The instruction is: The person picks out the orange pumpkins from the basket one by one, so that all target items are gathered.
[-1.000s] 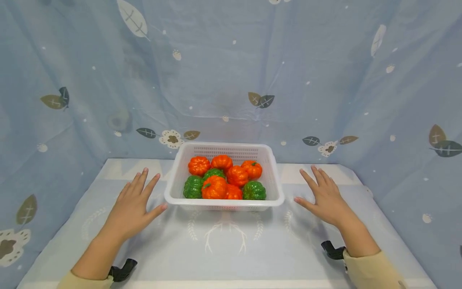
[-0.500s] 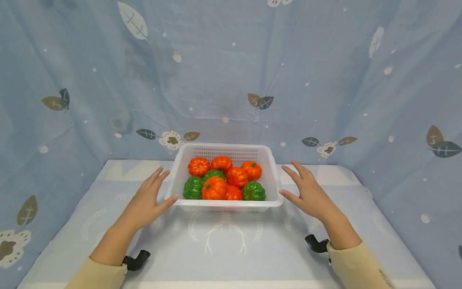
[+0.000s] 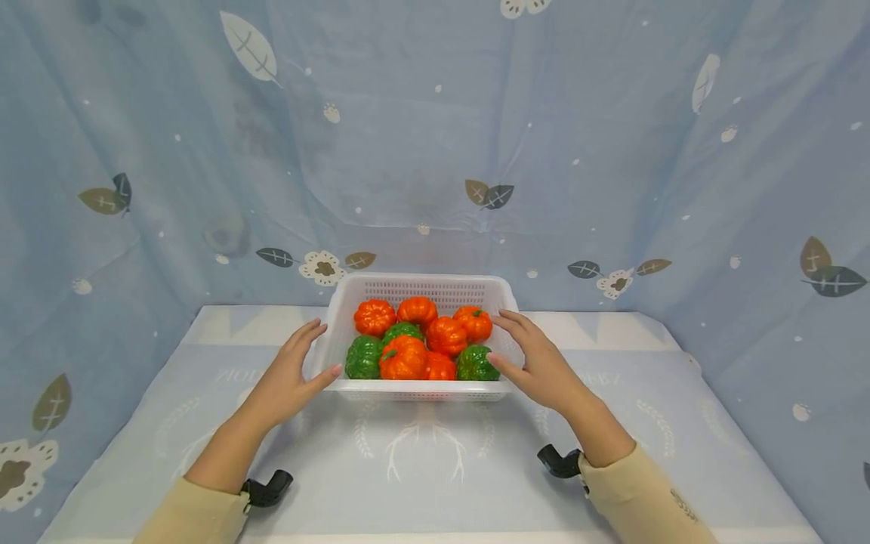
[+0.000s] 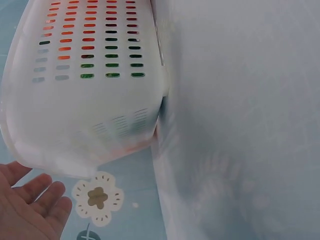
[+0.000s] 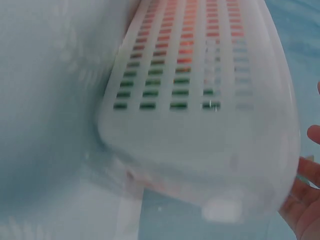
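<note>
A white plastic basket (image 3: 421, 386) holds several glossy ribbed vegetables, pumpkin-like in shape: orange ones such as this orange vegetable (image 3: 404, 358), and green ones such as this green vegetable (image 3: 363, 357). Beside the basket's left end is my left hand (image 3: 285, 385), fingers extended and thumb apart near the rim; the left wrist view shows these fingers (image 4: 47, 197) by the rim corner. My right hand (image 3: 544, 374) hovers over the basket's right edge, fingertips close to an orange vegetable (image 3: 473, 324) and a green one (image 3: 477, 363). Whether it touches them I cannot tell.
The basket stands toward the back of a table covered by a pale printed cloth (image 3: 424, 491). A blue patterned curtain (image 3: 421, 136) rises behind and on both sides. Black curved pieces (image 3: 268, 489) sit at both wrists.
Both hands have moved inward. The right hand travelled left from beside the basket to above its right edge; the left hand came closer to the left rim. The vegetables stay put.
</note>
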### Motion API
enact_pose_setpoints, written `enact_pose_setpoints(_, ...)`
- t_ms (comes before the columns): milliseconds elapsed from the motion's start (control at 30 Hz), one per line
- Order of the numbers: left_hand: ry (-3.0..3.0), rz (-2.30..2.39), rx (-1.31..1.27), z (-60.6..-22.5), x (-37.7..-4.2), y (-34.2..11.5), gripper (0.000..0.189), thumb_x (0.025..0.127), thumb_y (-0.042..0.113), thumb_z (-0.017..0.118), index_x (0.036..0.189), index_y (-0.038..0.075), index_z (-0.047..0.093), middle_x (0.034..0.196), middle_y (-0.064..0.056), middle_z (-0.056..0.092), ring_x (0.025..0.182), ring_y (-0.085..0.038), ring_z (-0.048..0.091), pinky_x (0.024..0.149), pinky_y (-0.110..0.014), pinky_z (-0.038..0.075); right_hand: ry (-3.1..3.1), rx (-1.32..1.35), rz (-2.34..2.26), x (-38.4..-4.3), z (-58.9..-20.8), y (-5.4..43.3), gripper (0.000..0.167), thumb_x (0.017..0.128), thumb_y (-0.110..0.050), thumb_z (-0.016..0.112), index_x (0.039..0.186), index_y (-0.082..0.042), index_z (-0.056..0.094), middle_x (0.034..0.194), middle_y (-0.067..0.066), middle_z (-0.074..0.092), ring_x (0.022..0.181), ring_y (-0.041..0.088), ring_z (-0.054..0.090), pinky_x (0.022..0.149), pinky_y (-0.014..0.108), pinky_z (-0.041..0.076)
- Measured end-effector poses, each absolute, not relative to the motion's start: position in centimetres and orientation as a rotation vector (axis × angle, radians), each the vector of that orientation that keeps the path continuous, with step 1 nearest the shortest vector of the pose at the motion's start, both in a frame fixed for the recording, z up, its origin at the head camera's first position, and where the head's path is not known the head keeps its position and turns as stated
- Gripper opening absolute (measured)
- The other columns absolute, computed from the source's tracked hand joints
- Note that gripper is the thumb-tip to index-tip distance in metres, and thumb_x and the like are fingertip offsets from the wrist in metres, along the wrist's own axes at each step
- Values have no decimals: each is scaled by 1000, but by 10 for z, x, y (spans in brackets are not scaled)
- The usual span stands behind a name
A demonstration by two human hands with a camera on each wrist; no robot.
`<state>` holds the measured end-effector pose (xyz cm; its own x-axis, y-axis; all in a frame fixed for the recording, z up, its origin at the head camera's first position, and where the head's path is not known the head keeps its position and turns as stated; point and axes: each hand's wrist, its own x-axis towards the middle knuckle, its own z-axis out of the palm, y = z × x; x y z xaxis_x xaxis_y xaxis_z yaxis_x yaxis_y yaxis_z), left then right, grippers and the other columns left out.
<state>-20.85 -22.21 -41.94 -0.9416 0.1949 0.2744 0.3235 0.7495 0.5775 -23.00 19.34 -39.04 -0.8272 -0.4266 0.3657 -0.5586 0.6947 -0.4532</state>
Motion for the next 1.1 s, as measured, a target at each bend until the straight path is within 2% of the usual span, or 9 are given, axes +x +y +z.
enact_pose_setpoints(233, -2766, -987, -387, -422, -208, -220, 79, 93, 39, 70, 154, 4, 34, 162, -19, 22, 143, -48, 27, 106, -72, 30, -2625, 834, 963, -233, -392, 165, 56, 96, -35, 68, 146, -16, 50, 154, 10, 41, 140, 31, 40, 110, 58, 38)
enact_pose_setpoints(467, -2772, -962, -364, -425, -208, -219, 82, 92, 41, 72, 154, 2, 35, 161, -20, 25, 144, -46, 26, 104, -72, 33, -2600, 911, 1111, -238, -390, 138, 56, 95, -36, 69, 144, -15, 52, 146, 5, 47, 126, 33, 52, 100, 49, 49)
enact_pose_setpoints(733, -2789, -897, -360, -428, -209, -218, 86, 89, 42, 74, 152, -2, 36, 159, -19, 29, 141, -46, 30, 102, -70, 37, -2725, 880, 1293, -244, -389, 109, 59, 93, -41, 71, 145, -18, 52, 147, 0, 47, 125, 38, 55, 99, 52, 50)
enact_pose_setpoints(900, -2806, -879, -358, -427, -209, -220, 87, 89, 44, 74, 153, -2, 36, 160, -18, 28, 142, -44, 30, 103, -69, 37, -2777, 877, 1343, -248, -390, 94, 60, 92, -40, 73, 144, -16, 53, 144, 5, 50, 130, 35, 51, 105, 53, 45)
enact_pose_setpoints(1100, -2824, -859, -344, -425, -208, -220, 88, 88, 46, 74, 152, -2, 37, 160, -17, 30, 142, -44, 32, 103, -68, 38, -2846, 843, 1310, -254, -393, 85, 61, 92, -40, 73, 144, -17, 52, 141, 12, 51, 127, 33, 52, 103, 50, 45)
